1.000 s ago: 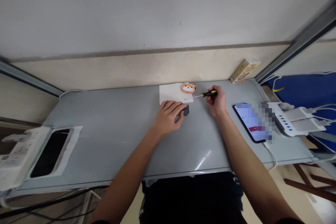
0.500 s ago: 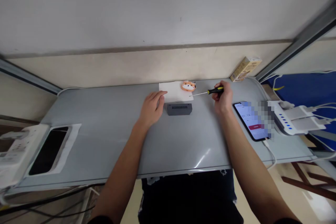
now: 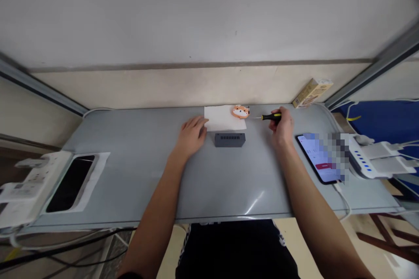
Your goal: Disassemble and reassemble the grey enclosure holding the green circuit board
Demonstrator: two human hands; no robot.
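My left hand (image 3: 192,135) lies on the grey table, its fingers loosely stretched out, the tips at the left edge of a sheet of white paper (image 3: 218,120). My right hand (image 3: 283,125) is wrapped round the black and yellow handle of a screwdriver (image 3: 269,117). Its thin shaft points left towards an orange and white animal-face object (image 3: 240,112) at the paper's right side; whether the tip touches it, I cannot tell. Just in front of the paper, between my hands, sits a dark grey box with a row of slots (image 3: 230,140).
To the right lie a lit phone (image 3: 316,157) on a cable and a white charging station (image 3: 363,157) with plugs. A yellowish carton (image 3: 310,92) leans near the wall. At the left are a dark phone (image 3: 70,183) and a white power strip (image 3: 39,178).
The view has shifted slightly. My left hand has drawn back a little to the left from the paper. The screwdriver has turned, and less of its shaft shows.
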